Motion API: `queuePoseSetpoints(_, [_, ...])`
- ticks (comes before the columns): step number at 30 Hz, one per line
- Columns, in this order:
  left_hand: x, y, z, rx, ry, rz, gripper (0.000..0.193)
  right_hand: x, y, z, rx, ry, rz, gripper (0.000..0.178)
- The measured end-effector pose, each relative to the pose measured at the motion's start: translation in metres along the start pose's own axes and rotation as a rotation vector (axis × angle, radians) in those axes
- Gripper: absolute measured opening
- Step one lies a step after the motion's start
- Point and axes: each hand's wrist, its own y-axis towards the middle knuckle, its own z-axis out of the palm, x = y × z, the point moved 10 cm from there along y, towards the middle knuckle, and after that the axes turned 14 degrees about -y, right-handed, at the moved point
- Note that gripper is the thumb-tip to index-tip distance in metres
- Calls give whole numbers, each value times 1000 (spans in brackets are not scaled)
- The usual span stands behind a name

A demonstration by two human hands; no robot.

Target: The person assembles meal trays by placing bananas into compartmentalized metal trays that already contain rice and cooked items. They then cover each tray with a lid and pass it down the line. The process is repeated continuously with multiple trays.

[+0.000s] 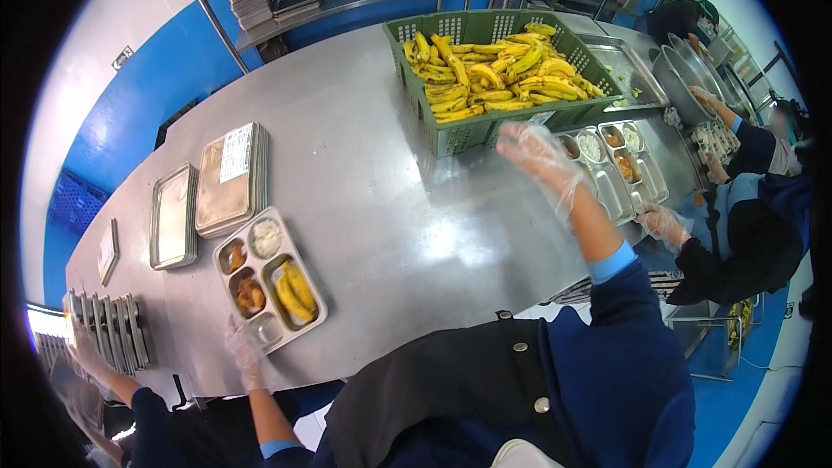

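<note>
A compartment food tray [327, 310] lies tilted on the steel table, with rice, brown food pieces and two bananas [295, 291] in its wells. Its near left corner is gripped by my left hand [245, 354], in a clear plastic glove. My right hand [539, 159], gloved too, is held out over the table, fingers stretched and nothing visible in them. It is just in front of a green crate [472, 132] heaped with yellow bananas [498, 74]. Beside that hand are several more food trays [614, 195] with rice and brown food; the hand partly covers one.
Stacked lidded trays [227, 175] and shallow trays [173, 217] stand left on the steel table [381, 251]. A co-worker's gloved hand [664, 224] touches the right-hand trays. Another person's hand [87, 348] is by upright trays [111, 329]. Large metal bowls [680, 87] stand far right.
</note>
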Motion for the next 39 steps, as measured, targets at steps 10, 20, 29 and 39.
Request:
queuePoseSetpoints(10, [-414,-24,123,246,291,363,37,-42,195,17,-65,-881,-166,37])
queuePoseSetpoints(20, [-618,-235,273,1368,-351,593,48,-44,290,79,175,-1161,-337,24])
queuePoseSetpoints(29, [-590,-211,248,1396,-277,638,46,-38,312,96,-271,-691,-633,54])
queuePoseSetpoints(39, [-574,-211,213,1398,-211,733,43,66,147,31,230,1392,-49,65])
